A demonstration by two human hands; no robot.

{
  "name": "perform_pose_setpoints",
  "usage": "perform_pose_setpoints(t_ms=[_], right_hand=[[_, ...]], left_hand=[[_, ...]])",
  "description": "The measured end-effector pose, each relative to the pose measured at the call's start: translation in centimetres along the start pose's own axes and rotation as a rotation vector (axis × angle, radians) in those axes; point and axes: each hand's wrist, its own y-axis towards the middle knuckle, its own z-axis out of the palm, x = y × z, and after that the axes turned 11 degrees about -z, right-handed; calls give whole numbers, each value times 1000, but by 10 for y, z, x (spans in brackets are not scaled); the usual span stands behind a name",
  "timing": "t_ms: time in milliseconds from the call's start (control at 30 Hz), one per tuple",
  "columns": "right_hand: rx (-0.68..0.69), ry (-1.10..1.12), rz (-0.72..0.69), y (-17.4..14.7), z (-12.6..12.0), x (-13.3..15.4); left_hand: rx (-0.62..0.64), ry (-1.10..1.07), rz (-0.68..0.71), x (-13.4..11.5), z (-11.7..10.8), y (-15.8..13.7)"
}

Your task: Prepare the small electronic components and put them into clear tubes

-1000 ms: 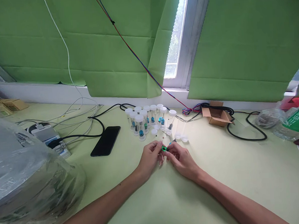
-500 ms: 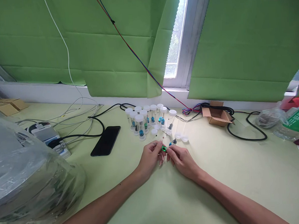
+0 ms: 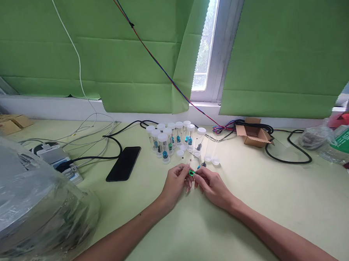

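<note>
My left hand (image 3: 175,184) pinches a small bright green piece (image 3: 191,172) with dark spots, its exact kind too small to tell. From the other side my right hand (image 3: 211,184) has its thumb and forefinger closed on the right end of that piece. Just beyond the fingers lie small blue and dark parts (image 3: 204,164). Behind them several clear tubes (image 3: 164,148) with white caps stand upright, holding blue, green or dark pieces. Loose white caps (image 3: 215,162) and an uncapped clear tube (image 3: 208,151) are at the right of this group.
A black phone (image 3: 123,164) lies to the left, near a power strip (image 3: 67,167) with plugged-in cables. A large plastic-wrapped object (image 3: 41,207) fills the left foreground. At the back right are an open cardboard box (image 3: 253,136), black cable (image 3: 296,162) and a green-labelled bottle (image 3: 344,141).
My right fingers have shifted slightly left and closer over the green piece. My left hand stays almost where it was.
</note>
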Motion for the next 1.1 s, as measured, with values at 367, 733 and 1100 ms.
perform_pose_setpoints(t_ms=[367,733,1100], right_hand=[[-3,-25,3,-1,0,-1],[-30,32,4,-1,2,-1],[-19,-26,11,0,0,3]], left_hand=[[-5,-14,-18,0,0,-1],[-12,2,-5,-1,1,0],[3,-14,-13,0,0,0]])
